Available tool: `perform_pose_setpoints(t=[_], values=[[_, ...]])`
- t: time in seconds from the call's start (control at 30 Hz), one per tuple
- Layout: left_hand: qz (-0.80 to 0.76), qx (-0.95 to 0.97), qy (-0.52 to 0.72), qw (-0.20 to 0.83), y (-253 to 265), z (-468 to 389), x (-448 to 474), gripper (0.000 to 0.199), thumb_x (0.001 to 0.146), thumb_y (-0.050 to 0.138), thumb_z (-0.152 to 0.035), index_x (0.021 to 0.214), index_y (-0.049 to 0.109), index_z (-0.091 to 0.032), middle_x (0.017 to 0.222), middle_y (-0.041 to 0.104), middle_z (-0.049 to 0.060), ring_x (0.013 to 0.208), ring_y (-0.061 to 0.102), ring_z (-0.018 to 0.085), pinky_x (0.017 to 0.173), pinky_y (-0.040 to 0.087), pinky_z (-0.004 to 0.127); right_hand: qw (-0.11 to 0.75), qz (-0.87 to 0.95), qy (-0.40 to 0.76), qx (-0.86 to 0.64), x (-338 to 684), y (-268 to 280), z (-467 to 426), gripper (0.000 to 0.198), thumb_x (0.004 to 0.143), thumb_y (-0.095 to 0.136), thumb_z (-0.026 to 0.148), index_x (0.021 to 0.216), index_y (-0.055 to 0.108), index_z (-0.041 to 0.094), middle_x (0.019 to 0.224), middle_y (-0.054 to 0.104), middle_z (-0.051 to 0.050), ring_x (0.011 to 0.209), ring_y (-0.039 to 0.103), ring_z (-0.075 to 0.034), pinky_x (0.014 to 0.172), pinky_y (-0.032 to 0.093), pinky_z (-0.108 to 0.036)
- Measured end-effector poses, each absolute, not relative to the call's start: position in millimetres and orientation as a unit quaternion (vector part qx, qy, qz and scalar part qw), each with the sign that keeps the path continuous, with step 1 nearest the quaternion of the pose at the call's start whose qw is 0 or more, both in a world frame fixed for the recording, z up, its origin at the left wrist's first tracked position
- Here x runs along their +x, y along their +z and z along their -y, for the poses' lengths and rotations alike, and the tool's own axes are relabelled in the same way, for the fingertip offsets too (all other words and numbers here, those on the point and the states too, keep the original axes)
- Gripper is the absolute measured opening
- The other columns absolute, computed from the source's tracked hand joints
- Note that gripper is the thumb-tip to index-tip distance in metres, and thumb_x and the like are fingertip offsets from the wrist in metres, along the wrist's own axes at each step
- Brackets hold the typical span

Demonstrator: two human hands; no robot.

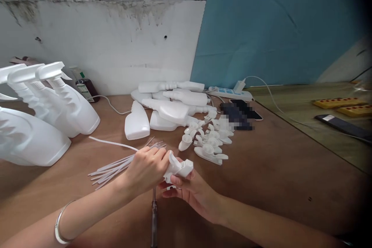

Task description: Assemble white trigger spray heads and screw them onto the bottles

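My right hand grips a white trigger spray head, its nozzle end pointing right. Closed against the collar end of that head is my left hand, back up. A thin white tube comes out from behind the left fingers and curves off to the left; the fingers cover where it meets the head. Left of the hands lies a bundle of similar tubes. Below them, a screwdriver with a clear handle rests on the table. More spray heads lie in a pile just beyond my right hand.
White bottles lie heaped at the back of the brown table. Several bottles with spray heads fitted stand at left, near a dark bottle. A power strip and a phone sit at back right.
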State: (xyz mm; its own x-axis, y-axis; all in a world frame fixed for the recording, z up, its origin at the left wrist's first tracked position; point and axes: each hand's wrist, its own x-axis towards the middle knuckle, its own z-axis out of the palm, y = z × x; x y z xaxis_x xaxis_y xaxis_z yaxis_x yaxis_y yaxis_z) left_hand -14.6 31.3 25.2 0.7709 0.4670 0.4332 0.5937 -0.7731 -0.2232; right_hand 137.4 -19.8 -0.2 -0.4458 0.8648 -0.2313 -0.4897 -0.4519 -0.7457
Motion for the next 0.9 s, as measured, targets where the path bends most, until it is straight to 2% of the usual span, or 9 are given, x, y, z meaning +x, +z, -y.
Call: perform_pose_setpoints(t=[0.13, 0.3, 0.4, 0.53, 0.7, 0.9], values=[[0.248, -0.925, -0.249, 0.144, 13.5, -37.6, -27.8, 0.015, 0.081, 0.045, -0.026, 0.089, 0.053, -0.016, 0.067, 0.060, 0.001, 0.053, 0.055, 0.011, 0.048, 0.037, 0.023, 0.439, 0.320, 0.777, -0.318, 140.0, -17.0, 18.2, 0.031, 0.072, 0.067, 0.036, 0.094, 0.058, 0.016, 0.082, 0.061, -0.003, 0.069, 0.061, -0.013, 0.066, 0.049, -0.030], [0.163, -0.922, -0.320, 0.145, -4.6, -36.7, -41.0, 0.032, 0.080, 0.050, -0.022, 0.109, 0.051, -0.011, 0.064, 0.059, 0.002, 0.053, 0.054, 0.011, 0.047, 0.039, 0.021, 0.459, 0.369, 0.731, -0.344, 145.0, -24.1, 17.0, 0.038, 0.069, 0.068, 0.043, 0.096, 0.060, 0.016, 0.076, 0.061, -0.002, 0.062, 0.059, -0.013, 0.056, 0.048, -0.028], [0.168, -0.926, -0.319, 0.115, -13.8, -32.9, -44.3, 0.043, 0.077, 0.050, -0.021, 0.117, 0.047, -0.008, 0.071, 0.062, 0.005, 0.058, 0.056, 0.013, 0.048, 0.040, 0.023, 0.466, 0.375, 0.721, -0.350, 144.1, -25.3, 16.0, 0.037, 0.068, 0.068, 0.042, 0.092, 0.060, 0.016, 0.072, 0.059, -0.001, 0.062, 0.058, -0.013, 0.060, 0.048, -0.028], [0.191, -0.922, -0.319, 0.108, -17.8, -28.8, -44.6, 0.038, 0.076, 0.046, -0.013, 0.114, 0.051, -0.008, 0.073, 0.063, 0.005, 0.057, 0.055, 0.013, 0.046, 0.036, 0.024, 0.465, 0.379, 0.718, -0.354, 140.5, -28.7, 13.8, 0.030, 0.070, 0.068, 0.037, 0.089, 0.056, 0.017, 0.077, 0.057, 0.000, 0.067, 0.055, -0.011, 0.061, 0.046, -0.025], [0.222, -0.913, -0.318, 0.130, -15.0, -23.1, -42.3, 0.028, 0.077, 0.051, -0.014, 0.104, 0.056, -0.012, 0.063, 0.059, 0.000, 0.049, 0.050, 0.010, 0.044, 0.032, 0.024, 0.463, 0.398, 0.699, -0.374, 134.0, -32.6, 11.3, 0.042, 0.055, 0.079, 0.022, 0.083, 0.048, 0.018, 0.068, 0.052, 0.006, 0.059, 0.046, -0.006, 0.053, 0.037, -0.018], [0.225, -0.918, -0.315, 0.092, -15.6, -19.4, -43.9, 0.030, 0.079, 0.051, -0.018, 0.107, 0.055, -0.012, 0.062, 0.057, -0.001, 0.048, 0.047, 0.009, 0.043, 0.029, 0.023, 0.441, 0.397, 0.709, -0.381, 133.6, -29.1, 13.0, 0.038, 0.057, 0.078, 0.023, 0.081, 0.049, 0.018, 0.066, 0.051, 0.007, 0.057, 0.044, -0.006, 0.052, 0.035, -0.018]])
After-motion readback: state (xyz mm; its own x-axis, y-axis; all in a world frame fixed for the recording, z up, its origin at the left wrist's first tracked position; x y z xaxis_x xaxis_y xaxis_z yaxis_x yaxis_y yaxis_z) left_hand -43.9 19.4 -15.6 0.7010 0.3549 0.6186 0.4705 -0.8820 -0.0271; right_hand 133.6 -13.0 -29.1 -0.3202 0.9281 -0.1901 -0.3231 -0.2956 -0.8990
